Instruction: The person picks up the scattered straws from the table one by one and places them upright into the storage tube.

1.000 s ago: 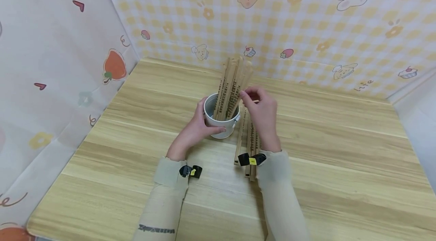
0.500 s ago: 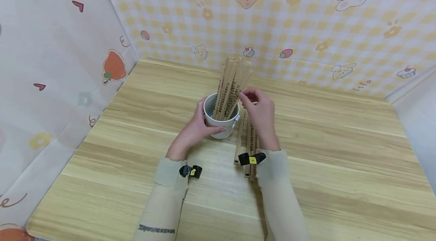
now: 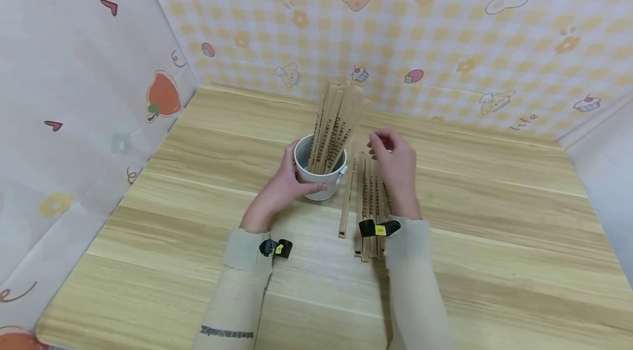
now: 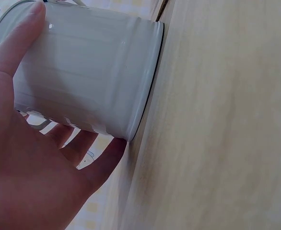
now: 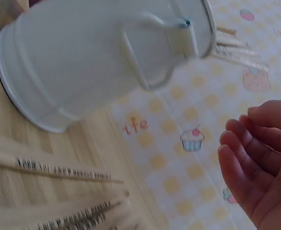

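My left hand (image 3: 284, 188) grips a small white metal bucket (image 4: 87, 67), thumb along its near side and fingers round the far side. The bucket stands on the table. Long slim straws in brown printed paper wrappers (image 3: 328, 130) lean inside it, their tops fanned out above the rim. To the bucket's right, my right hand (image 3: 398, 168) is raised with loosely bent fingers and nothing between them. Below it lie several more wrapped straws (image 3: 370, 207), side by side and partly covered by the wrist. One wrapped straw (image 3: 347, 201) lies a little apart, nearer the bucket.
A light wood-grain table (image 3: 494, 229) spreads out on both sides of the hands. Behind it rises a yellow checked backdrop (image 3: 395, 37) with cartoon prints. A white printed sheet (image 3: 84, 92) hangs on the left. The bucket's wire handle (image 5: 140, 72) hangs at its side.
My right hand has let go of a wrapped straw at the bucket and moved right, over the straws on the table. That straw now leans with the others. My left hand stays on the bucket.
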Demonstrator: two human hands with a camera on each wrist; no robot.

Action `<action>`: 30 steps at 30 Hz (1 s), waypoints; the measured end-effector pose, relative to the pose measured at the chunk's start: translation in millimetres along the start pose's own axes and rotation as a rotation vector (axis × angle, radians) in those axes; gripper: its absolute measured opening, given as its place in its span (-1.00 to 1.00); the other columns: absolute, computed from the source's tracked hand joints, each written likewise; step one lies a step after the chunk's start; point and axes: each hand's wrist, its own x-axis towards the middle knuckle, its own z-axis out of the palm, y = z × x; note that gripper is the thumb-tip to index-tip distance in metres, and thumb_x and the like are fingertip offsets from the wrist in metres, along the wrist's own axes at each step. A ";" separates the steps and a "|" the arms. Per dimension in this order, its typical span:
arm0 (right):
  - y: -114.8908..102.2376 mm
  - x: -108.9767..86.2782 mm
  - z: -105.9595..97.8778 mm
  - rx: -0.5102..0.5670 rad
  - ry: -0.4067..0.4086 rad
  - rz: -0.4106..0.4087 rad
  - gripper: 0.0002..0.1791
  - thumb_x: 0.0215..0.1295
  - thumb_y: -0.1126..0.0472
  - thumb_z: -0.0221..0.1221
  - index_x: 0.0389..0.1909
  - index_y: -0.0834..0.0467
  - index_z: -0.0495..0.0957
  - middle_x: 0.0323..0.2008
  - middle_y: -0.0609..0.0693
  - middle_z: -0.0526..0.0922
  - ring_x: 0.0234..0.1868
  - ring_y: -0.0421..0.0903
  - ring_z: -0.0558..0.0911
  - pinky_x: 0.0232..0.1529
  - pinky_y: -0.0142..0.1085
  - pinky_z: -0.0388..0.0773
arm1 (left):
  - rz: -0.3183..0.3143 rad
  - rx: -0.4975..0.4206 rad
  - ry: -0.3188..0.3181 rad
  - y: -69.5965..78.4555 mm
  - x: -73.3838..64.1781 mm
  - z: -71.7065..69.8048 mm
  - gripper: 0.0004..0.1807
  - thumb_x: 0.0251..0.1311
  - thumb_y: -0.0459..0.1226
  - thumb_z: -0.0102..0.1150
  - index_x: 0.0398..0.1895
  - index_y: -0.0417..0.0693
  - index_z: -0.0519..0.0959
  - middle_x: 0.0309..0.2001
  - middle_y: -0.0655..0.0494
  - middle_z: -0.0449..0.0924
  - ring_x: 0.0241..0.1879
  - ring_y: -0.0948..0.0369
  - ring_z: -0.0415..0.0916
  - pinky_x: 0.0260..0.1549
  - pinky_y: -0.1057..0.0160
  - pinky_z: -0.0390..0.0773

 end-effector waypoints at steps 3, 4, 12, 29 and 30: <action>5.5 0.6 -5.5 0.000 0.008 0.042 -0.66 0.22 -0.01 0.07 -0.15 0.17 0.52 -0.35 0.03 0.58 -0.36 -0.03 0.57 -0.31 -0.19 0.55 | 0.000 -0.003 -0.001 0.0 0.6 0.0 0.14 -0.24 -0.36 0.41 0.33 0.06 -0.20 0.26 -0.02 -0.01 0.23 0.06 0.04 0.18 0.08 0.12; 7.4 0.9 -7.5 -0.004 0.005 0.056 -0.65 0.22 -0.01 0.07 -0.14 0.16 0.52 -0.34 0.03 0.58 -0.35 -0.04 0.57 -0.30 -0.18 0.55 | -0.004 -0.006 -0.002 0.3 0.5 0.0 0.14 -0.24 -0.36 0.41 0.33 0.06 -0.20 0.26 -0.01 -0.01 0.23 0.07 0.03 0.18 0.08 0.12; 25.5 4.5 -22.6 -0.115 -0.052 0.087 -0.65 0.24 -0.03 0.04 -0.11 0.13 0.50 -0.28 0.01 0.58 -0.33 -0.13 0.55 -0.31 -0.29 0.54 | -0.010 0.010 0.005 1.8 -0.3 0.0 0.14 -0.23 -0.35 0.41 0.34 0.07 -0.21 0.27 0.00 -0.02 0.24 0.09 0.03 0.18 0.13 0.10; 51.3 0.6 -34.3 -0.393 -0.241 0.241 -0.62 0.23 -0.05 0.03 -0.09 0.14 0.47 -0.26 0.04 0.54 -0.30 -0.03 0.51 -0.28 -0.20 0.44 | -0.016 0.016 0.005 1.2 -1.0 0.6 0.14 -0.22 -0.33 0.41 0.34 0.08 -0.22 0.27 -0.01 -0.01 0.24 0.08 0.04 0.19 0.10 0.08; 53.3 0.3 -34.2 -0.402 -0.252 0.245 -0.61 0.23 -0.06 0.03 -0.09 0.14 0.47 -0.26 0.04 0.54 -0.30 -0.04 0.51 -0.27 -0.20 0.43 | -0.017 0.017 0.006 1.4 -0.9 0.8 0.14 -0.22 -0.32 0.41 0.34 0.08 -0.22 0.27 -0.01 0.00 0.24 0.08 0.04 0.19 0.10 0.08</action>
